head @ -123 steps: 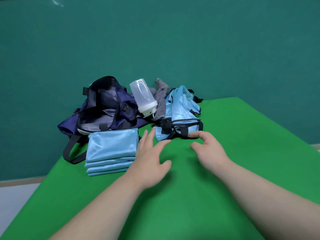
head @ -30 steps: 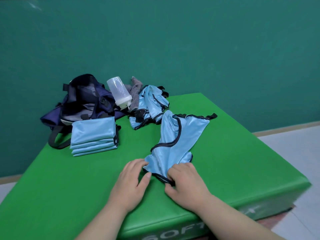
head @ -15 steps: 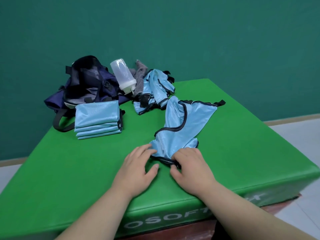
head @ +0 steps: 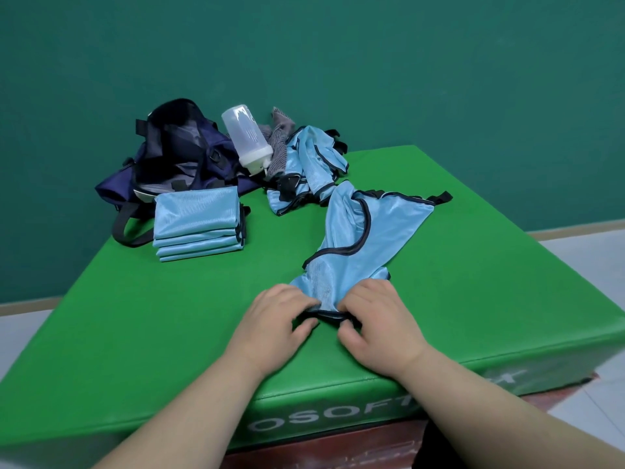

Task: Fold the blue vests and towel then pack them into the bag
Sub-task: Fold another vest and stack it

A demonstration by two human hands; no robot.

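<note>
A light blue vest [head: 363,242] with black trim lies stretched across the green mat [head: 169,316], its near end bunched. My left hand [head: 275,319] and my right hand [head: 375,323] both pinch that near hem, side by side. A stack of folded blue vests [head: 198,223] sits at the left. More crumpled blue vests [head: 309,164] lie at the back. The open navy bag [head: 176,157] stands behind the stack. A grey towel [head: 279,143] pokes up behind the crumpled pile, partly hidden.
A clear plastic bottle [head: 247,137] leans between the bag and the towel. The mat's front edge runs just under my wrists, and its right edge drops to a pale floor [head: 581,252]. A teal wall stands close behind.
A vest was pulled out of the crumpled pile toward me and laid across the mat. Over the last second both hands closed tighter on its near hem.
</note>
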